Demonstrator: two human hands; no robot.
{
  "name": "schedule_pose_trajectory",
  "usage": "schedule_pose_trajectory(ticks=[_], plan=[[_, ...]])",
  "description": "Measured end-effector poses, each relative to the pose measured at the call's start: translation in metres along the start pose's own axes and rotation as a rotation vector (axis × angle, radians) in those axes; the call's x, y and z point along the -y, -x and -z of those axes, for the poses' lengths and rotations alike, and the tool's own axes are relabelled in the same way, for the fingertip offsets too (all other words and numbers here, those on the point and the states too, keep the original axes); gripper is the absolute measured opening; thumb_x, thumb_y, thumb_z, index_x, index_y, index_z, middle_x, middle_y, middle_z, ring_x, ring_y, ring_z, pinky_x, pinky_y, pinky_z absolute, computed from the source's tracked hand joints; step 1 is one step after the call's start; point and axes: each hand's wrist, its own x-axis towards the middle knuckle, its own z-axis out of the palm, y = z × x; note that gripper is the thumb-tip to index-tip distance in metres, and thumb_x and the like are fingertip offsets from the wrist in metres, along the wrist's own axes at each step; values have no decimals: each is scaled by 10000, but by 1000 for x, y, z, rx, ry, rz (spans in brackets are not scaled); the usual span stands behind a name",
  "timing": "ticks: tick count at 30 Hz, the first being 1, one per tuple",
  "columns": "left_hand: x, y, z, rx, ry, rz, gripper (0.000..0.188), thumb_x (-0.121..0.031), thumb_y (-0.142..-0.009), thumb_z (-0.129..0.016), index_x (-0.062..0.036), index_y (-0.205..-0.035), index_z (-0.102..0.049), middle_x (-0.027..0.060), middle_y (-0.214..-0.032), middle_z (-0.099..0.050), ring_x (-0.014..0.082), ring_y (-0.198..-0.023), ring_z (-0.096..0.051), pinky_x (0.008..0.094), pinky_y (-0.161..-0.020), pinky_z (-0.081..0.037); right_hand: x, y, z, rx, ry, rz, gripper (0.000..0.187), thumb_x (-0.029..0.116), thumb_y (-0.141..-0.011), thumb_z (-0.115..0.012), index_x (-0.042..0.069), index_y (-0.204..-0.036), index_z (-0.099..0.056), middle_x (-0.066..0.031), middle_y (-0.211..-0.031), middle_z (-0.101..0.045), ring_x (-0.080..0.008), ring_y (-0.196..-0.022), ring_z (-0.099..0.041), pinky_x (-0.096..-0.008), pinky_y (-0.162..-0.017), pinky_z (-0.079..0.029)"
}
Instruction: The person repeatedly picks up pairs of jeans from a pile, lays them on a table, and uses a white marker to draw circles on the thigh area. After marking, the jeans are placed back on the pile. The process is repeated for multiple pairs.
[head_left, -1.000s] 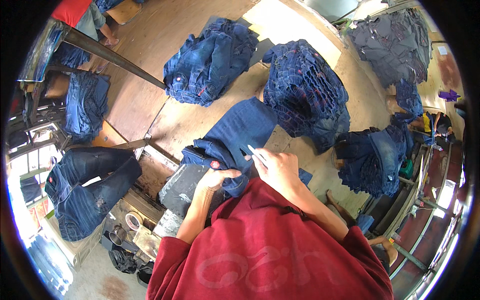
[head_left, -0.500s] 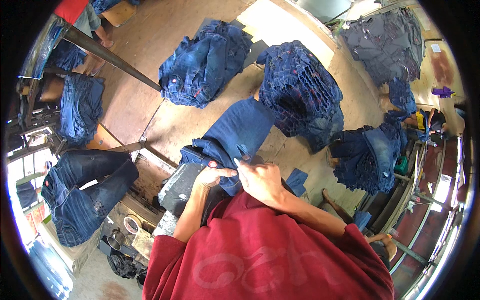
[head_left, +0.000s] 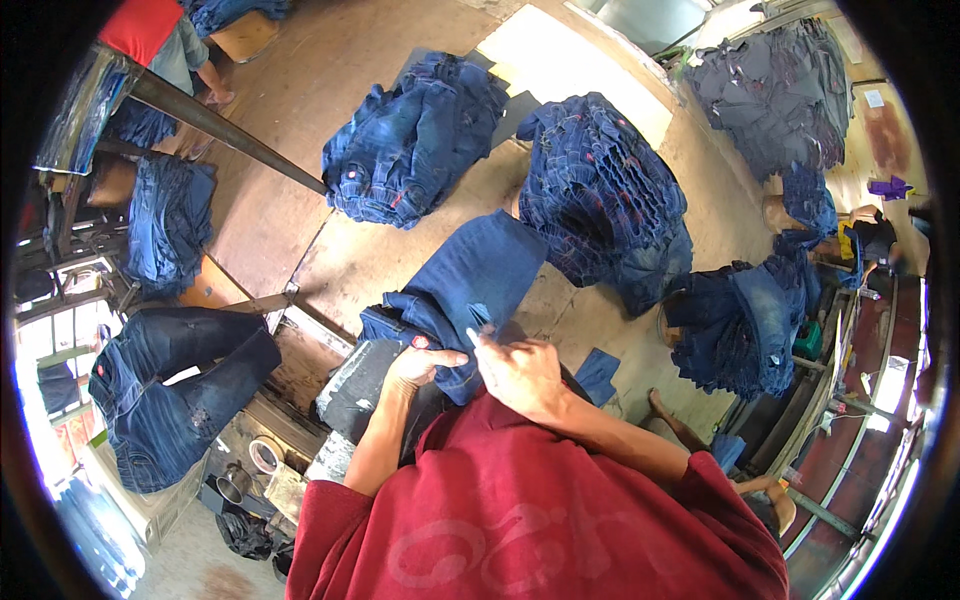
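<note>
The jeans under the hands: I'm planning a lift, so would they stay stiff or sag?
Probably sag: the jeans drape over the block's edge and bunch under the left hand and right hand. Thick denim, likely fairly heavy and not slippery.

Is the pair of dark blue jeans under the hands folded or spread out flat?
Partly spread: the dark blue denim jeans stretch one leg flat across the floor, while the waist end bunches under the left hand and right hand.

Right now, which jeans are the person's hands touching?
The flat dark-blue pair right in front, by the grey machine. Left hand and right hand both rest on its waist end; every other pair lies heaped in untouched piles.
</note>
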Motion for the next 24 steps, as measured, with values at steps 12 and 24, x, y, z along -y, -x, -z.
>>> schedule_pose_trajectory(ticks=[12,24], plan=[[4,60,-25,-399,-122,106,749,-27,-801,-895,50,-1483,-595,158,-1419,-709,328,-1302,-674,474,-1195,-481,-122,-9,-14,-209,-523,-791,284,320,-1005,-773,89,-1087,-629,-36,-793,-666,-253,-598,-621,-354,-581,-500],[22,77,-37,-310,-625,213,618,-282,-914,-914,-26,-1415,-659,75,-1371,-730,208,-1259,-641,395,-1142,-477,-322,-176,-41,-206,-1324,-1109,532,366,-919,-914,243,-666,-463,87,-566,-404,-79,-389,-330,-307,-377,-219]])
